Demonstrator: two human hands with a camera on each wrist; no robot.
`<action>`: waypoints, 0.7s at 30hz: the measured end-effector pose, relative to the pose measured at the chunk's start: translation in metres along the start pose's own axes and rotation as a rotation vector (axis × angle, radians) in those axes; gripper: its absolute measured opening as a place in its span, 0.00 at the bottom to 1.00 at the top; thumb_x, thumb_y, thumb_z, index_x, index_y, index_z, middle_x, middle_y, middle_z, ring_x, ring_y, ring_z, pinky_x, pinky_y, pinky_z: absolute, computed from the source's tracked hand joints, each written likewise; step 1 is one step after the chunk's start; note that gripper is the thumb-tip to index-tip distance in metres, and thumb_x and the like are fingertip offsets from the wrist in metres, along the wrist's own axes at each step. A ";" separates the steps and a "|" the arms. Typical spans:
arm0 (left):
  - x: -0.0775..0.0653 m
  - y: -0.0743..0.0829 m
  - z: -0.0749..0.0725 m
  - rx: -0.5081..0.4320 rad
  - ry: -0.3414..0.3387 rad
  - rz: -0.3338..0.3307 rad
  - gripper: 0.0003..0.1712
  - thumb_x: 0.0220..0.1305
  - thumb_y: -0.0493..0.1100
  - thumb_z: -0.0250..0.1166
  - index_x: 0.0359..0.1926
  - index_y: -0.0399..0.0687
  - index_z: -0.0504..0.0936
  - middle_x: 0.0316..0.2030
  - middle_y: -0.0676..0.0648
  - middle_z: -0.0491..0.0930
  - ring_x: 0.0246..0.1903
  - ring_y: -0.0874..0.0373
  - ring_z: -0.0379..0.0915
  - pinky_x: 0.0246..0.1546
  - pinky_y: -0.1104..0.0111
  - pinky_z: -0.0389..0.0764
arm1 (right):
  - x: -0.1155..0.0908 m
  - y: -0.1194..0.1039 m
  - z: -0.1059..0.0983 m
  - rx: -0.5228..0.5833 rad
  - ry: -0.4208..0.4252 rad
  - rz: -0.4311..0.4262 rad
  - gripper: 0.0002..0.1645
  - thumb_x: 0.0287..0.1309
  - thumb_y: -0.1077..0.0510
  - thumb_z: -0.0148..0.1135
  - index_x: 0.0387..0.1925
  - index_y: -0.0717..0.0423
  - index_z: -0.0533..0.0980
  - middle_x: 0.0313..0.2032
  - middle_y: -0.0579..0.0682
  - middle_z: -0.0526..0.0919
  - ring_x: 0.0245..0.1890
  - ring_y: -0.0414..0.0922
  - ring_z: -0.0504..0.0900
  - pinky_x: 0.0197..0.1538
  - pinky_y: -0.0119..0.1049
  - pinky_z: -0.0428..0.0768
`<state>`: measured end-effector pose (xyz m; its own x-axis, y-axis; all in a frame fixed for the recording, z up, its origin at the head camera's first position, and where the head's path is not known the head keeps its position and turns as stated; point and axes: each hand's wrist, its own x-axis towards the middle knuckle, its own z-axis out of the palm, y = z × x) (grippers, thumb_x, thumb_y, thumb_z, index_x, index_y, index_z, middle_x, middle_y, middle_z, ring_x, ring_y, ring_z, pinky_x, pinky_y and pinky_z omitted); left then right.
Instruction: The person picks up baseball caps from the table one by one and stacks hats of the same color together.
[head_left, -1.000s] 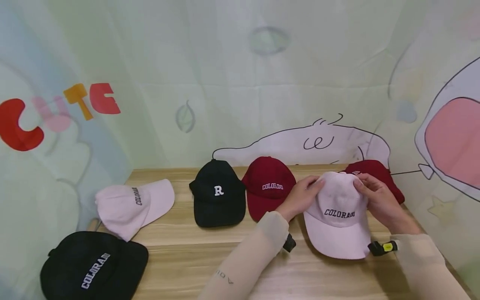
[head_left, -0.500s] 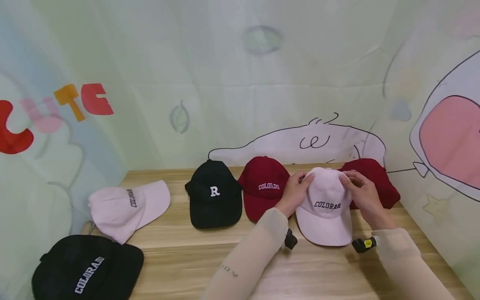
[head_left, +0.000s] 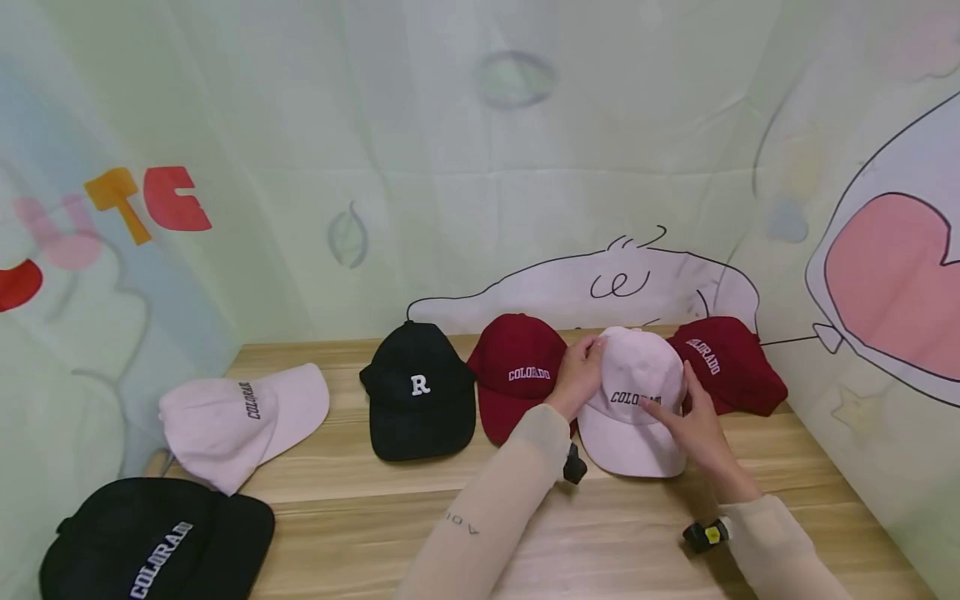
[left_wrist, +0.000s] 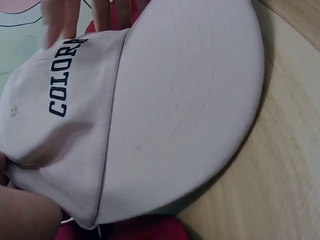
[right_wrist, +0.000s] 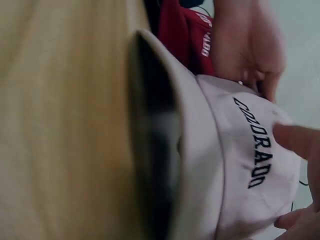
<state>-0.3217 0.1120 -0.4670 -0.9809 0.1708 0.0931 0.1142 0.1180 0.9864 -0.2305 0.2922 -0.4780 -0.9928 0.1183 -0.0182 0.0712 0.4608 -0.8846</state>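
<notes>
A pale pink baseball cap (head_left: pixel 630 446) with dark COLORADO lettering sits on the wooden table, brim toward me. At the left side of its crown, my left hand (head_left: pixel 576 382) pinches the fabric between thumb and fingers. My right hand (head_left: pixel 703 429) is on the other side, fingers spread and fairly straight, thumb by the end of the lettering. In the left wrist view the crown (left_wrist: pixel 75 105) has a dent near the left thumb. The right thumb (right_wrist: pixel 295 140) touches the crown front in the right wrist view. Red caps (head_left: pixel 521 375) flank it, one on each side.
A black cap (head_left: pixel 420 421) with an R stands left of the near red cap. The other red cap (head_left: pixel 723 367) lies tilted at the right. Farther left are another pink cap (head_left: pixel 217 425) and a large black cap (head_left: pixel 142 533). Printed cloth (head_left: pixel 420 167) hangs behind the table.
The pink cap has moved left and back, down between the two red caps. My right hand has shifted from the crown top down to its right front. The view has turned slightly right.
</notes>
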 end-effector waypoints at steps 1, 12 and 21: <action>0.000 0.000 0.000 0.005 0.005 -0.001 0.19 0.82 0.48 0.51 0.57 0.45 0.84 0.51 0.45 0.85 0.47 0.59 0.77 0.56 0.63 0.78 | -0.001 0.002 0.003 -0.023 0.004 -0.025 0.70 0.65 0.49 0.71 0.82 0.53 0.26 0.83 0.62 0.36 0.82 0.65 0.43 0.79 0.63 0.50; 0.001 0.001 -0.010 -0.007 0.068 0.036 0.19 0.82 0.45 0.50 0.58 0.42 0.83 0.56 0.43 0.83 0.54 0.54 0.77 0.63 0.60 0.77 | 0.005 -0.002 0.021 0.017 -0.014 -0.117 0.74 0.59 0.60 0.75 0.82 0.51 0.26 0.84 0.58 0.33 0.82 0.65 0.43 0.80 0.63 0.47; 0.005 -0.001 -0.020 0.016 0.143 0.030 0.19 0.83 0.44 0.49 0.59 0.42 0.81 0.60 0.42 0.82 0.59 0.52 0.76 0.66 0.58 0.75 | 0.018 -0.006 0.031 0.044 -0.070 -0.118 0.73 0.60 0.60 0.75 0.83 0.45 0.28 0.83 0.62 0.42 0.81 0.65 0.47 0.80 0.63 0.49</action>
<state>-0.3295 0.0935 -0.4645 -0.9893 0.0334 0.1422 0.1454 0.1306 0.9807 -0.2520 0.2648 -0.4877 -0.9984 0.0027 0.0562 -0.0496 0.4285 -0.9022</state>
